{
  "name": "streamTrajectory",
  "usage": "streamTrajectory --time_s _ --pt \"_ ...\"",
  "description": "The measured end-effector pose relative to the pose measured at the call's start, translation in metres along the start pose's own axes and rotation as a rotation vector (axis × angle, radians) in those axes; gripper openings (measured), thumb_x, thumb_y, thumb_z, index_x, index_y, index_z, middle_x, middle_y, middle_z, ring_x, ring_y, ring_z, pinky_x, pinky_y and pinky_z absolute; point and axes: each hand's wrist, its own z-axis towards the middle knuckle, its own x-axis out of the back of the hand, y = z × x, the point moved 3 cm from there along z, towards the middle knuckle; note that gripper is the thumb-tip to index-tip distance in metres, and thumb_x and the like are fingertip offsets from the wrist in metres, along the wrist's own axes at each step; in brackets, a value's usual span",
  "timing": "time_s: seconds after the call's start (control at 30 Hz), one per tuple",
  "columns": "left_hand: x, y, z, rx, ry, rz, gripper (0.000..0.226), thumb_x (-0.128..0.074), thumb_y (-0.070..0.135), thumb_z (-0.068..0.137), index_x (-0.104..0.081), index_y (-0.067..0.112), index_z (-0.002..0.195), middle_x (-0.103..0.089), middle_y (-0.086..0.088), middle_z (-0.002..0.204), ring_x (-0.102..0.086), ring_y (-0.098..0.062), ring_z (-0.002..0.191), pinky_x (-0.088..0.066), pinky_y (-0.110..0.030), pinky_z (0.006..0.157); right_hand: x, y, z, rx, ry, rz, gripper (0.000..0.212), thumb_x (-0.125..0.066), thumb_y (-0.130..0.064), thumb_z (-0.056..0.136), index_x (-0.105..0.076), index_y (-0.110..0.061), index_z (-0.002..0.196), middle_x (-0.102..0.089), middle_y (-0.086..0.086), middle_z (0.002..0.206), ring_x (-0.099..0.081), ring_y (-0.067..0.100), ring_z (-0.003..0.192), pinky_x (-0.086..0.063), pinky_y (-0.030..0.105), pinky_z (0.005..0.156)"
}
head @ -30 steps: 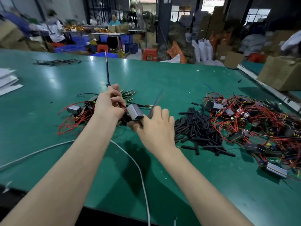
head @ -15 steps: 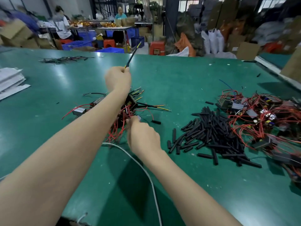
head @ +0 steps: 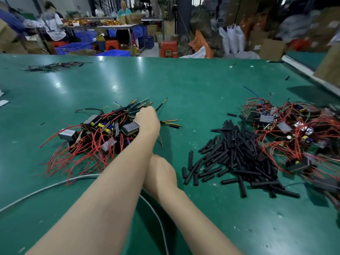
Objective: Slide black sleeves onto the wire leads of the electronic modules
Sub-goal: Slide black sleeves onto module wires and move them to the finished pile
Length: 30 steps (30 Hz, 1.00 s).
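**Sleeved module set down on done pile**

The module (head: pixel 129 128) that was held up with its lead half a second ago is now laid on the left pile (head: pixel 95 133), mid-bench. The left hand (head: pixel 147 119) rests on it; grip cannot be told, fingers hidden. The right hand (head: pixel 160 173) is tucked under the left forearm, fingers hidden, state cannot be told. Loose sleeves (head: pixel 237 159) lie heaped to the right, with unsleeved modules (head: pixel 287 129) beyond, near the bench's right edge. One cycle judged finished; a fresh module and sleeve are needed next.
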Motion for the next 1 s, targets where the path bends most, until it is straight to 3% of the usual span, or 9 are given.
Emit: streamTrajectory --time_s 0.13,0.27,0.33,0.43,0.57,0.67,0.83,1.0 --pt "-0.001 0.001 -0.003 0.013 -0.055 0.069 0.032 -0.048 0.004 0.092 -0.056 0.007 0.123 -0.054 -0.015 0.129 -0.049 -0.033 0.122 -0.039 -0.043 0.098 0.013 0.006 -0.003 0.066 -0.081 0.050 0.017 -0.044 -0.027 0.095 -0.049 -0.012 0.089 -0.047 0.017 0.094 -0.054 0.037 0.092 -0.044 0.038 0.076" --pt "-0.001 0.008 -0.011 -0.038 0.018 0.147 0.038 -0.048 0.015 0.091 -0.048 0.007 0.129 -0.041 -0.016 0.134 -0.037 -0.034 0.125 -0.031 -0.042 0.100 0.033 0.016 -0.007 0.036 -0.111 0.069 0.035 -0.038 -0.035 0.100 -0.052 -0.006 0.084 -0.062 0.024 0.095 -0.065 0.041 0.080 -0.055 0.044 0.072" --pt "0.003 0.018 -0.018 -0.242 0.130 0.183 0.035 -0.050 0.020 0.090 -0.051 0.015 0.125 -0.041 -0.014 0.132 -0.035 -0.034 0.123 -0.030 -0.041 0.098 0.044 0.023 -0.012 -0.001 -0.100 0.118 0.041 -0.035 -0.040 0.100 -0.054 -0.007 0.086 -0.064 0.019 0.086 -0.067 0.033 0.058 -0.056 0.037 0.058" --pt "-0.003 0.030 -0.034 -0.599 0.109 0.205 0.028 -0.056 0.034 0.090 -0.059 0.034 0.118 -0.043 0.001 0.132 -0.029 -0.026 0.127 -0.024 -0.044 0.098 0.059 0.031 -0.019 -0.045 -0.067 0.154 0.040 -0.029 -0.043 0.101 -0.053 -0.012 0.089 -0.065 0.013 0.083 -0.057 0.018 0.038 -0.049 0.024 0.043" --pt "-0.014 0.028 -0.041 -0.645 -0.005 0.287 0.027 -0.049 0.037 0.096 -0.058 0.037 0.122 -0.048 0.003 0.129 -0.032 -0.025 0.124 -0.027 -0.042 0.094 0.074 0.042 -0.031 0.021 -0.023 0.152 0.026 -0.037 -0.039 0.100 -0.056 -0.021 0.096 -0.062 0.000 0.088 -0.067 0.024 0.072 -0.057 0.037 0.062" --pt "-0.014 0.030 -0.038 -0.585 -0.049 0.235 0.027 -0.047 0.031 0.098 -0.059 0.030 0.123 -0.053 -0.001 0.125 -0.042 -0.025 0.121 -0.031 -0.039 0.091 0.085 0.052 -0.041 0.049 -0.001 0.101 0.019 -0.044 -0.039 0.097 -0.059 -0.030 0.105 -0.064 -0.008 0.088 -0.062 0.016 0.082 -0.052 0.033 0.079" --pt "-0.012 0.032 -0.043 -0.523 -0.063 0.111 0.020 -0.051 0.021 0.096 -0.063 0.022 0.113 -0.056 -0.007 0.118 -0.052 -0.029 0.113 -0.033 -0.037 0.085 0.094 0.069 -0.051 0.097 0.107 0.085 0.020 -0.047 -0.035 0.096 -0.061 -0.030 0.110 -0.058 -0.012 0.098 -0.053 0.001 0.082 -0.038 0.022 0.075" --pt "-0.008 0.047 -0.062 -0.540 -0.115 -0.017 0.020 -0.051 0.024 0.094 -0.063 0.024 0.111 -0.056 -0.005 0.119 -0.055 -0.027 0.110 -0.037 -0.037 0.088 0.119 0.088 -0.064 0.113 0.346 0.135 0.022 -0.055 -0.024 0.094 -0.062 -0.022 0.115 -0.057 -0.008 0.102 -0.050 0.002 0.087 -0.032 0.003 0.074"
